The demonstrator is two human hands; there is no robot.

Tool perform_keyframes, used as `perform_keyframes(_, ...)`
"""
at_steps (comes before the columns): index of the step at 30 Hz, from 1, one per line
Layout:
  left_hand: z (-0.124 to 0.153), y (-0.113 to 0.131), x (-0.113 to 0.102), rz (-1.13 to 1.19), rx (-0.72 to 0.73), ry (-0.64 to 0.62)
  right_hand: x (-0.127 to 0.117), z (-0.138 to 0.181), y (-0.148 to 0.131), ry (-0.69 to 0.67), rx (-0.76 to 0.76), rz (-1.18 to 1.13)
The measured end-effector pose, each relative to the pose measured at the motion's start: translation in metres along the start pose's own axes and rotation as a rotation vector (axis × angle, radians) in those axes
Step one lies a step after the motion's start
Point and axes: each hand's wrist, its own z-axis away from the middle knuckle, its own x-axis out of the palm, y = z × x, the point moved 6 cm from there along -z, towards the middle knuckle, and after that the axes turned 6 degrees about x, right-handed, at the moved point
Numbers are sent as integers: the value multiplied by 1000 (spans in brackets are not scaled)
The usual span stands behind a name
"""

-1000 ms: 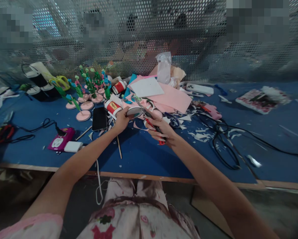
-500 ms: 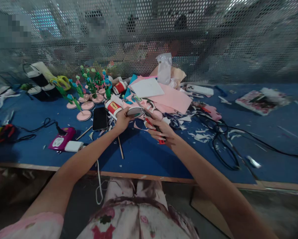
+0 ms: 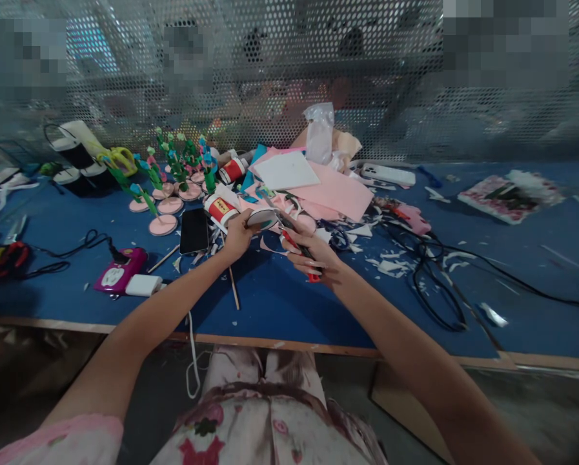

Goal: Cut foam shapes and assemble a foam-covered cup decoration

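My left hand (image 3: 237, 237) pinches a round disc (image 3: 263, 219) with a pale rim and a dull grey-green face, held above the blue table. In my right hand (image 3: 315, 256) are scissors (image 3: 289, 223) with red and black handles, my fingers wrapped round the grips. Their blades meet the disc's right edge; how far apart they stand is hard to make out. Just behind my left hand lies a red and white paper cup (image 3: 221, 208) on its side. A thin curved paper strip (image 3: 271, 245) shows below the disc.
Several artificial flowers on round pink bases (image 3: 162, 225) stand left of a black phone (image 3: 194, 231). Pink paper sheets (image 3: 340, 192) and a white sheet (image 3: 287, 170) pile up behind my hands. A purple device (image 3: 121, 270) sits at left. Black cables (image 3: 417, 271) and paper scraps cover the right.
The scissor blades have shifted very slightly at the disc's edge. Both hands keep nearly the same place, and the table things have not moved.
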Motion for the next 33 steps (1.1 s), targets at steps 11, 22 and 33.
perform_keyframes(11,0,-5,0,-28,-81,-14,-8,-4,-4,79,-26,-54)
perform_keyframes(22,-5,-4,-1,263,-112,-33,-5,-1,-3,-20,-9,-172)
perform_keyframes(33,-6,-14,-5,222,-137,17,-1,0,-3,19,6,-45)
